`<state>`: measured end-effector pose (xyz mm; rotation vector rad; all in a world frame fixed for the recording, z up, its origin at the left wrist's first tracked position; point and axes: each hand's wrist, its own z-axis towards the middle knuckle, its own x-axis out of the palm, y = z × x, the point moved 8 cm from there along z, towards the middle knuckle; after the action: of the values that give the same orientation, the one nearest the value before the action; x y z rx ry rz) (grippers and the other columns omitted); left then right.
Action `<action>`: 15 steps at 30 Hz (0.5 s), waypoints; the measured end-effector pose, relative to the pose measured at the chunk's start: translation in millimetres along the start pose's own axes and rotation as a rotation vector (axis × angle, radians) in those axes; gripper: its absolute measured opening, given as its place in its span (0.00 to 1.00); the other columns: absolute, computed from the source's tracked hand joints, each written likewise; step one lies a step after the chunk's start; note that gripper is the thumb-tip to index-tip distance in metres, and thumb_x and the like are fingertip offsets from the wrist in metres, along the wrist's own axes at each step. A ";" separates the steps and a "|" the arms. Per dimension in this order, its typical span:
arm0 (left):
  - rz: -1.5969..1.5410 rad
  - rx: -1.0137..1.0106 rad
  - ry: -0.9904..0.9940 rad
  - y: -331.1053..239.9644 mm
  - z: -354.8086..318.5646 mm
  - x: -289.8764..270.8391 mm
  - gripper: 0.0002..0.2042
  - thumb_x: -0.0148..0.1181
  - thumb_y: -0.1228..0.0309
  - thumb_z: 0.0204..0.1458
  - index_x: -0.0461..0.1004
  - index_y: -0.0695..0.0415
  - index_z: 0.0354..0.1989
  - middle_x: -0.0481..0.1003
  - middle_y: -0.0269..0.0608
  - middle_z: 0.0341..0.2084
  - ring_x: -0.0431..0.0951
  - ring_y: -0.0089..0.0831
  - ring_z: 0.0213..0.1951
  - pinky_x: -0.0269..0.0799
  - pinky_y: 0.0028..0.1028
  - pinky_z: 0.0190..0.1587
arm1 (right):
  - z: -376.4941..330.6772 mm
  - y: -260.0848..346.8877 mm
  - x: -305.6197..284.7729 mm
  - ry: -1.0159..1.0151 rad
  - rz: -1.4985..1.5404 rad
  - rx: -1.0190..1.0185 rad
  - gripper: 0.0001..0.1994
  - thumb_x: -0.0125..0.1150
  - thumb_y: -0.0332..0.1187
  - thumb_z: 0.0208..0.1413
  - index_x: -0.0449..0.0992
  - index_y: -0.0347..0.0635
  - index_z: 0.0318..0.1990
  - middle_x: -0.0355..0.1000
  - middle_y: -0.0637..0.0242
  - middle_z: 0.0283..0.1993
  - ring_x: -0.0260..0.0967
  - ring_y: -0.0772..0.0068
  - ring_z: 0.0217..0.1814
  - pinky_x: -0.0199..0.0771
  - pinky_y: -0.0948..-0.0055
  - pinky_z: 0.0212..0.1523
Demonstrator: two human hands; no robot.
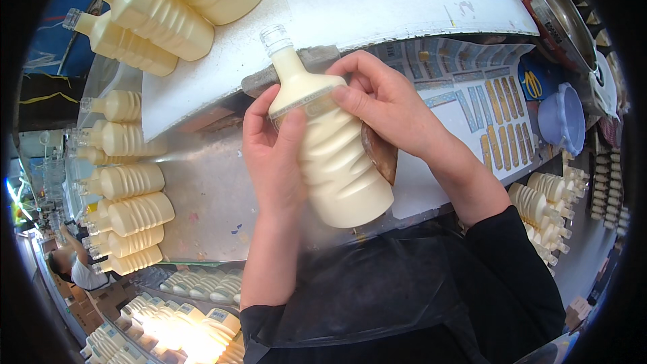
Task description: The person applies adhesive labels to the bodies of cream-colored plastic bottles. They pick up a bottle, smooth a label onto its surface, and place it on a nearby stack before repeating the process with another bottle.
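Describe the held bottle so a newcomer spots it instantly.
Start at the metal tabletop, mid-picture. Between the left hand and right hand is a ridged cream bottle with a clear neck. Unlike the other bottles along the left, it is held.

The left forearm point(271, 256) rises nearly upright, its wrist about straight. The left hand point(273, 141) is in a grasp: thumb point(290, 131) pointing up, fingers curled to its left, partly hidden. The right forearm point(465, 178) slants up and leftward to the right hand point(391, 104), slightly higher, the back of the hand showing; its thumb reaches left, the index finger point(360, 64) arching above. Both forearms are bare, the 2 thumbs near each other.
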<state>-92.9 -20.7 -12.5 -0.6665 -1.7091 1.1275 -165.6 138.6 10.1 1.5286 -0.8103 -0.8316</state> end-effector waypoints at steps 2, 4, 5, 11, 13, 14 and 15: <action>0.004 0.005 0.002 0.3 0.2 0.2 0.22 0.66 0.76 0.59 0.68 0.63 0.61 0.74 0.44 0.54 0.76 0.28 0.53 0.74 0.30 0.58 | 3.7 -7.5 -0.1 -0.019 0.130 -0.028 0.13 0.56 0.38 0.70 0.74 0.39 0.54 0.70 0.76 0.34 0.65 0.88 0.35 0.66 0.84 0.36; 0.009 0.003 -0.011 0.7 -1.0 -1.7 0.22 0.66 0.76 0.59 0.68 0.63 0.61 0.74 0.44 0.54 0.75 0.28 0.53 0.74 0.30 0.58 | 5.5 -9.1 -11.6 0.029 0.145 0.029 0.14 0.53 0.39 0.71 0.76 0.40 0.54 0.71 0.75 0.37 0.67 0.86 0.39 0.68 0.82 0.40; 0.009 -0.001 -0.014 1.1 -1.1 -1.3 0.22 0.66 0.75 0.59 0.68 0.63 0.62 0.74 0.44 0.54 0.75 0.28 0.53 0.74 0.30 0.58 | 5.4 -10.1 -19.5 0.049 0.149 0.060 0.15 0.52 0.40 0.71 0.77 0.40 0.54 0.72 0.74 0.38 0.67 0.85 0.41 0.69 0.81 0.42; 0.018 -0.012 -0.031 2.1 -0.9 -0.9 0.23 0.66 0.75 0.60 0.68 0.63 0.62 0.75 0.44 0.54 0.76 0.28 0.52 0.74 0.30 0.58 | -1.1 24.1 -45.9 -0.228 0.325 -0.145 0.13 0.55 0.31 0.68 0.76 0.36 0.56 0.77 0.66 0.51 0.72 0.78 0.55 0.73 0.75 0.58; 0.002 -0.014 -0.019 2.8 -1.2 -2.0 0.22 0.65 0.76 0.61 0.67 0.63 0.62 0.75 0.44 0.54 0.76 0.27 0.52 0.74 0.30 0.57 | -11.4 35.6 -32.8 -0.222 0.311 -0.148 0.16 0.60 0.24 0.64 0.73 0.35 0.59 0.77 0.64 0.52 0.73 0.76 0.55 0.75 0.75 0.57; -0.006 -0.014 -0.011 2.4 -1.2 -1.9 0.22 0.64 0.76 0.61 0.67 0.62 0.63 0.75 0.44 0.54 0.76 0.27 0.52 0.74 0.30 0.57 | -16.5 44.4 -22.3 -0.183 0.176 -0.198 0.16 0.62 0.24 0.63 0.74 0.35 0.58 0.77 0.64 0.53 0.75 0.76 0.54 0.75 0.76 0.56; 0.002 -0.013 0.008 1.6 -1.4 0.2 0.21 0.62 0.75 0.63 0.67 0.62 0.63 0.75 0.44 0.54 0.76 0.27 0.52 0.74 0.30 0.57 | -21.8 46.5 -17.9 -0.206 0.007 -0.215 0.16 0.62 0.23 0.63 0.75 0.34 0.57 0.78 0.64 0.52 0.75 0.76 0.53 0.76 0.76 0.55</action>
<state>-91.8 -19.4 -13.7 -0.6802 -1.7105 1.1153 -158.0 160.2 59.5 1.2641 -0.8454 -1.0492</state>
